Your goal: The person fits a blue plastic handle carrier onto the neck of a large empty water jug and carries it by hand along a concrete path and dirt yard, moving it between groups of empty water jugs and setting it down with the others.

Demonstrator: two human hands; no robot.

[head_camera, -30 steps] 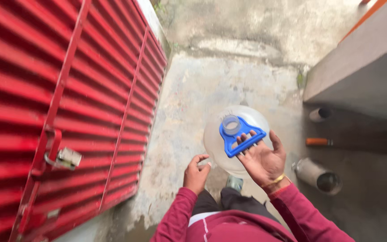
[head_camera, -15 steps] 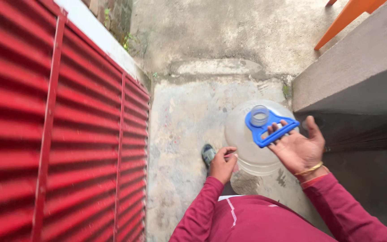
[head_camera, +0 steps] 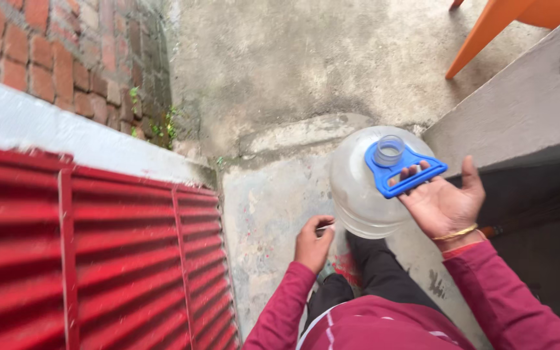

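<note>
Head view, looking down over maroon sleeves onto a concrete floor. Right hand palm-up, fingers hooked through the blue carry handle fixed round the neck of a large clear water jug; grip clenched on that handle, jug hanging uncapped just above the floor, in front of the legs. Left hand low beside the jug's base, fingers curled around a small pale object, too small to identify. Red corrugated metal gate to the left, brick wall behind it, orange chair leg at upper right beside a grey concrete ledge.
</note>
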